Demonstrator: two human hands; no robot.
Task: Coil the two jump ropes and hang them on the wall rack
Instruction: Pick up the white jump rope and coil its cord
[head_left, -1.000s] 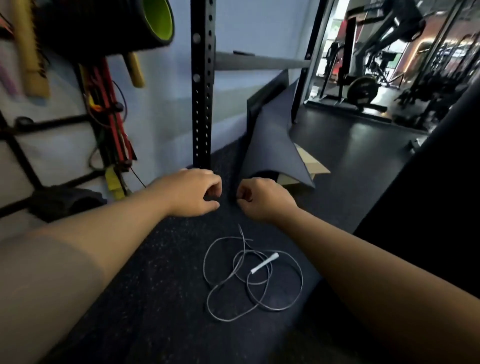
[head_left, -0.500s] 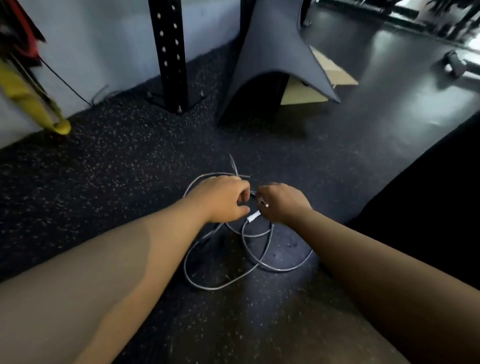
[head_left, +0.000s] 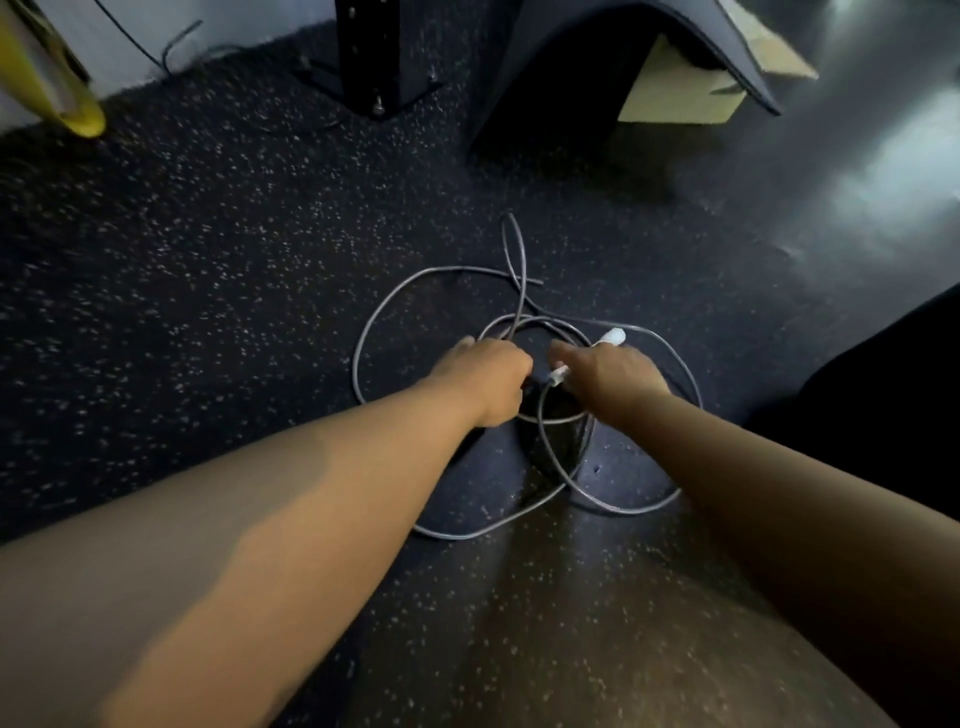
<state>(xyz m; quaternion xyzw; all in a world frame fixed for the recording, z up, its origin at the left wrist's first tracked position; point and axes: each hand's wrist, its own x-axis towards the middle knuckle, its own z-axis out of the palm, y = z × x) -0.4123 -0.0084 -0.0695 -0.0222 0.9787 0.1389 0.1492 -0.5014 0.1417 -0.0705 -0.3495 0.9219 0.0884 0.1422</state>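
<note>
Rope (head_left: 395, 306), thin and grey, lies in loose overlapping loops on the dark speckled floor (head_left: 208, 249), with one narrow loop reaching away toward the far side. A white handle (head_left: 613, 336) shows in two places: its far tip beyond the right hand, and its near tip between the two hands.

The left hand (head_left: 488, 379) is down on the loops, fingers curled under into a fist; a strand runs up to its knuckles, though whether the fingers actually grip it cannot be told. The right hand (head_left: 613, 374) lies palm down over the handle, fingers reaching toward the left hand; whether it clasps the handle or only rests on it cannot be told. Both forearms are bare and stretch out from the lower corners, converging on the rope.

Farther out, the bolted black foot of an upright post (head_left: 379, 57) stands by the wall. To its right, a dark mat (head_left: 571, 67) arches over a pale cardboard box (head_left: 675, 93). A yellow band (head_left: 57, 98) hangs at the far left edge, its end near the floor.
</note>
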